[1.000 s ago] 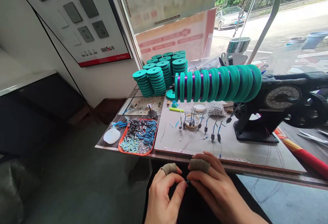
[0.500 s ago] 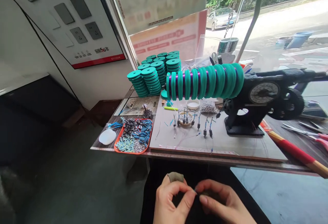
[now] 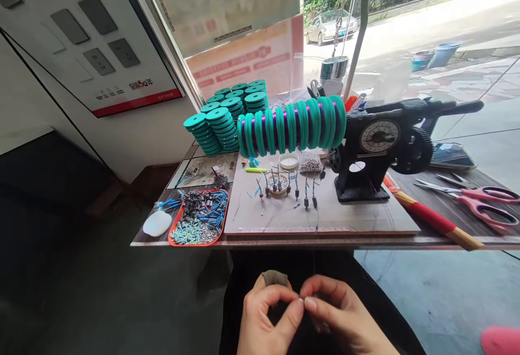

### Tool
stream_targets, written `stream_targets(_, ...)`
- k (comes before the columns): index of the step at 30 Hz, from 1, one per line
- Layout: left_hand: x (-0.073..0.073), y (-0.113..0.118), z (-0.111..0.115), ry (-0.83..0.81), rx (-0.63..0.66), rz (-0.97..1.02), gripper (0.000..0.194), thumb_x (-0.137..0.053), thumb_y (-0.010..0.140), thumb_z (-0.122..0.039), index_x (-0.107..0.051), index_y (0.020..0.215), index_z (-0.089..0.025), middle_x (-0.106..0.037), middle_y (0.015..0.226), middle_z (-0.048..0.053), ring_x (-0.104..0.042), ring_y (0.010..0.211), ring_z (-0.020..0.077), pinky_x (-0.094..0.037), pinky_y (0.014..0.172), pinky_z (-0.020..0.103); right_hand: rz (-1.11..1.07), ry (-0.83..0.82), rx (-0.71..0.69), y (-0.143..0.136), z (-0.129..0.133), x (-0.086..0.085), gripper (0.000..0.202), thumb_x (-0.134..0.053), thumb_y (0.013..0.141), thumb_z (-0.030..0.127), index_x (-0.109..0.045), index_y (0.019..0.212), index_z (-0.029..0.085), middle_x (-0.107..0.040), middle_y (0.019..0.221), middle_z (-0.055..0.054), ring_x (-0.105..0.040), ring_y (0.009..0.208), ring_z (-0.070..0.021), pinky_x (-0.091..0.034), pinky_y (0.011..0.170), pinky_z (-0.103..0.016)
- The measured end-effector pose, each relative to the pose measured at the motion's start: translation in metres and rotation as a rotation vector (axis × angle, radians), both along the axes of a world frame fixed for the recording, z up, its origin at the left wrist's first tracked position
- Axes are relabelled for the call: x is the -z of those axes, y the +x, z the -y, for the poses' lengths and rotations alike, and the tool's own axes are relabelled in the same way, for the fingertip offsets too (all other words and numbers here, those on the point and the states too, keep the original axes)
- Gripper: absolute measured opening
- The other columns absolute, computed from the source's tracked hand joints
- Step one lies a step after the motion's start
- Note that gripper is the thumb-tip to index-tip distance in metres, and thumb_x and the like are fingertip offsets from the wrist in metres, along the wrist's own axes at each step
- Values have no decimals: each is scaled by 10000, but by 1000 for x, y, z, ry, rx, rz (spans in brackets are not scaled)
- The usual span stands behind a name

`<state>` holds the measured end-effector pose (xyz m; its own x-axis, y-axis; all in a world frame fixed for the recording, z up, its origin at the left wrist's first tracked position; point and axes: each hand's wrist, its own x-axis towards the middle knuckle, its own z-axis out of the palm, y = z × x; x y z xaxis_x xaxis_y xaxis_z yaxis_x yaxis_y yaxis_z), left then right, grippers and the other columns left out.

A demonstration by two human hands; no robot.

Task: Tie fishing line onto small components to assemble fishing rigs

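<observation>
Below the table's front edge, over the dark-clad lap, my left hand and my right hand meet fingertip to fingertip. Each has thumb and forefinger pinched on something too tiny to make out. A greyish wrap covers one finger of my left hand. On the board above them stand several small dark weights with blue pieces, around a round dish of beads. An orange tray of blue, dark and light green small parts lies to the left.
A black hand-cranked winder carries a row of green spools. Stacked green spools stand behind left. To the right lie pink-handled scissors, a red stick and a phone. A white lid sits front left.
The view has shifted right, so the table things appear further left and more of the scissors shows. My hands remain together, with their fingertips now closer.
</observation>
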<state>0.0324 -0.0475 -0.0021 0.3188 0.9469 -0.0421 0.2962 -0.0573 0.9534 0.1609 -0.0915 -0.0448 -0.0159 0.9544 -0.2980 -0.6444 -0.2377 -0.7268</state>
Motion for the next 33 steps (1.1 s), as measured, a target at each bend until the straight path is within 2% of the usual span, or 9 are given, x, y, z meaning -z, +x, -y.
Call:
stream_targets(7, 0, 5, 4, -25, 45, 17, 174, -690, 696, -333, -697, 587, -198, -637, 682, 28, -582, 690, 166, -441, 672, 232, -45, 7, 12, 4, 5, 1, 314, -785, 636, 441, -661, 671, 155, -441, 469, 62, -337, 459, -40, -238, 472, -181)
stream_targets(13, 13, 3, 1, -8, 120, -26, 292, -640, 735, -450, -717, 614, -196, -637, 649, 40, -566, 653, 169, -437, 637, 237, -91, -6, 24, 7, 7, -3, 344, -737, 679, 492, -686, 701, 153, -467, 468, 46, -344, 458, -43, -235, 481, -185)
stream_targets(18, 20, 2, -1, 10, 163, -69, 357, -601, 760, -488, -707, 596, -190, -634, 616, 44, -554, 638, 171, -433, 625, 240, -97, -25, 52, 8, 6, -7, 408, -742, 628, 549, -691, 696, 150, -469, 456, 40, -357, 455, -52, -234, 481, -192)
stream_targets(22, 20, 2, 0, 7, 132, -58, 370, -600, 743, -525, -717, 625, -194, -649, 636, 46, -569, 643, 177, -445, 620, 243, -66, -15, 59, 9, 8, -6, 373, -774, 611, 501, -682, 699, 150, -468, 466, 43, -367, 463, -57, -246, 487, -197)
stream_targets(27, 14, 5, 2, -25, 52, -59, 346, -640, 706, -528, -715, 621, -201, -654, 656, 39, -573, 660, 181, -452, 637, 247, -21, 2, 68, 9, 8, -8, 356, -803, 585, 459, -659, 695, 153, -488, 512, 43, -364, 476, -59, -255, 491, -203)
stream_targets(33, 16, 5, 0, -17, 92, -46, 380, -622, 727, -534, -700, 589, -189, -639, 608, 38, -564, 641, 178, -437, 630, 249, 23, 23, 40, 8, 4, -8, 348, -742, 672, 479, -629, 673, 150, -449, 489, 55, -351, 482, -64, -264, 511, -213)
